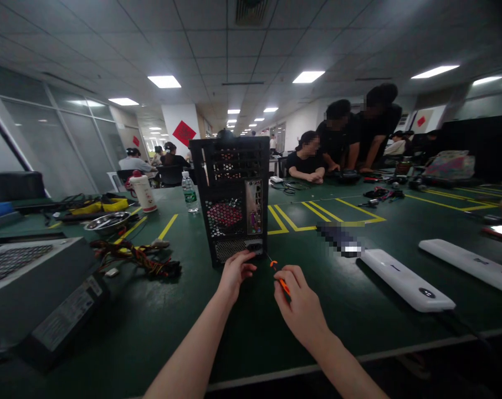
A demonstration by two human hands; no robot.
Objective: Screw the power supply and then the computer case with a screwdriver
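A black computer case stands upright on the green table, its rear panel facing me. Low on that panel is the power supply plate, with a socket at its right. My left hand is at the plate, fingers apart, the fingertips at the lower edge beside the socket; whether anything small lies under them is hidden. An orange and black screwdriver is gripped in my right hand. Its thin shaft slants up and left toward the case's lower right corner. Whether the tip touches a screw is too small to tell.
A grey power supply unit lies at left, near bundled cables and a metal bowl. A water bottle stands behind. White elongated devices lie at right. Several people are across the table.
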